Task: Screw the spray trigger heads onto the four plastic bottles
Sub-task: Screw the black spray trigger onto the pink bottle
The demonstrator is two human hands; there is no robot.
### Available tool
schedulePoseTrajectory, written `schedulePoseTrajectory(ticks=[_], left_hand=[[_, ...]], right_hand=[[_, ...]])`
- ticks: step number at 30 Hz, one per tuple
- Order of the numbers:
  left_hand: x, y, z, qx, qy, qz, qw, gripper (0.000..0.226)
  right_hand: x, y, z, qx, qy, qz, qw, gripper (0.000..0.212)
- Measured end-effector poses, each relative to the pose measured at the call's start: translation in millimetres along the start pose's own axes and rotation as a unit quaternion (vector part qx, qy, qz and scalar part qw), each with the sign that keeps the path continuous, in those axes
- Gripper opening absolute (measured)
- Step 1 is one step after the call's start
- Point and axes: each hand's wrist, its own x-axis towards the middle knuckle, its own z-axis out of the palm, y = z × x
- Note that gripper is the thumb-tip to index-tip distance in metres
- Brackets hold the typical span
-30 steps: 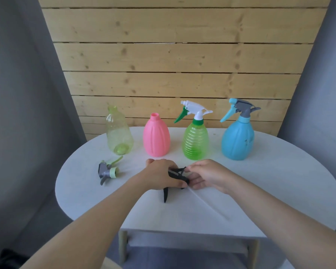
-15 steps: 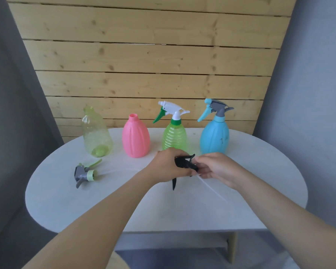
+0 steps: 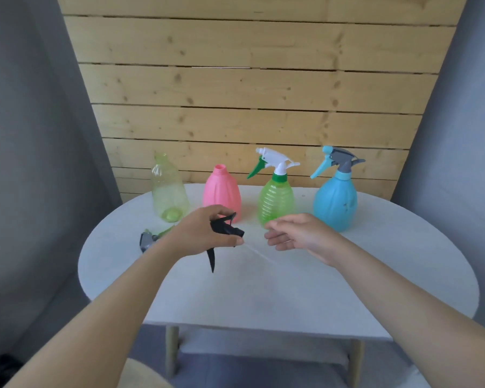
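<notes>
Pale yellow-green clear plastic bottle (image 3: 168,191) stands at far left of the row, neck bare. Grey trigger head with light green collar (image 3: 149,240) lies on the white oval worktop (image 3: 291,289) at the bottle's 7 o'clock, partly hidden behind the left wrist. Pink ribbed plastic bottle (image 3: 221,193) next, upright, neck open, no head. Left hand (image 3: 200,233) at the pink bottle's 6 o'clock, fingers curled round a black spray trigger head (image 3: 221,233); lever points to 6 o'clock, thin clear dip tube (image 3: 259,254) runs off toward 4 o'clock. Green ribbed bottle (image 3: 275,203) with white-and-green trigger head (image 3: 275,162) fitted. Right hand (image 3: 297,233) at the green bottle's 5 o'clock, fingers loosely curled, empty, apart from the black head. Blue plastic bottle (image 3: 335,203) far right, grey-and-blue trigger head (image 3: 338,162) on. Wooden plank wall (image 3: 249,93) at 12 o'clock.
</notes>
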Motion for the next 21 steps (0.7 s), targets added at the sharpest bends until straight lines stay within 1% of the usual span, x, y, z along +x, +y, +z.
schedulePoseTrajectory(ticks=[3,6,7,9,11,13,16,18,21], left_hand=[[-13.6,-23.4,-26.0,-0.007,0.059,-0.035,0.998,0.057],[-22.1,-39.3,-42.0,-0.035,0.102,-0.068,0.992,0.052],[-23.9,-41.8,-45.3,-0.040,0.114,-0.075,0.990,0.053],[-27.6,-48.6,-51.6,-0.039,0.129,-0.080,0.988,0.056],[-30.9,-54.5,-56.1,-0.035,0.135,-0.080,0.987,0.058],[-32.6,-59.6,-58.6,-0.033,0.137,-0.080,0.987,0.057],[-32.8,-66.2,-62.3,-0.024,0.140,-0.083,0.986,0.058],[-32.6,-68.9,-64.2,-0.014,0.135,-0.081,0.987,0.060],[-32.5,-70.3,-65.1,-0.003,0.123,-0.082,0.989,0.062]], right_hand=[[18.9,-11.6,30.8,-0.080,0.024,-0.055,0.995,0.024],[38.9,-22.1,56.6,-0.133,0.076,-0.096,0.983,0.047],[45.3,-23.9,63.1,-0.153,0.098,-0.103,0.978,0.052],[58.5,-24.4,74.8,-0.202,0.123,-0.103,0.966,0.057],[72.8,-22.4,81.7,-0.231,0.124,-0.073,0.962,0.064],[86.3,-21.1,86.0,-0.225,0.124,-0.043,0.965,0.078],[106.4,-23.2,94.3,-0.178,0.141,-0.041,0.973,0.097],[117.8,-25.7,99.6,-0.157,0.147,-0.043,0.976,0.101],[130.3,-27.7,106.3,-0.138,0.150,-0.038,0.978,0.100]])
